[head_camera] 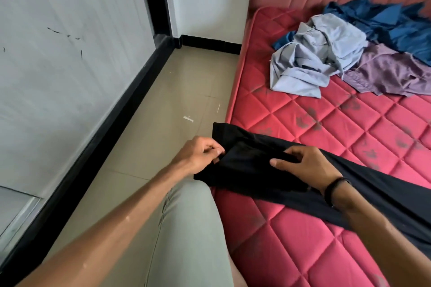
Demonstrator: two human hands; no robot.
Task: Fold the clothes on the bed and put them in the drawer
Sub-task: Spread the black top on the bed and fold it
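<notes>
Black garment at the bed's near edge, pinched in both our hands.

Our left hand [198, 155] and right hand [303, 168] curl their fingers into the smooth, limp black garment [251, 170], which drapes over the quilted, diamond-stitched red mattress [326, 240]. Farther up lie crumpled pale blue [312, 58], mauve [396, 74] and dark blue clothes [396, 21].

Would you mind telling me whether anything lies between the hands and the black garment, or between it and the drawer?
Nothing does: the left hand and right hand both pinch the black garment at the mattress edge. No drawer is in view, so that path cannot be judged.
</notes>
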